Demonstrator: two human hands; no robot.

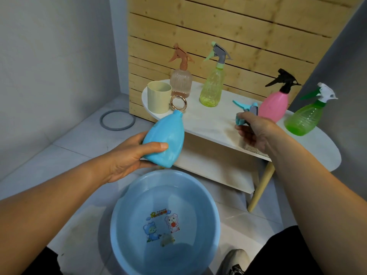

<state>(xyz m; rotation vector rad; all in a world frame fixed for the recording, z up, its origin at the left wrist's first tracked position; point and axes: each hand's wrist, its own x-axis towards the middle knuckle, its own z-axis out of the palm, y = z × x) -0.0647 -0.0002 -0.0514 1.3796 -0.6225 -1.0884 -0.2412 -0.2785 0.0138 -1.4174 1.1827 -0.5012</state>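
We held the blue bottle (164, 140) in our left hand (129, 155), its spray head (246, 113) pinched in our right hand (256, 133); next, likely dipping it in the basin (119, 215)

A: How much of the blue basin (127, 205) shows?
B: The bottom edge cuts off its near rim; its lettering (158, 213) is too small to read.
A: And the spray head (246, 111)?
B: The right hand (256, 133) covers its lower part, right of centre. The left hand (129, 155) hides 1 side of the blue bottle (166, 137). 1 shoe (235, 261), lower right, is cut off.
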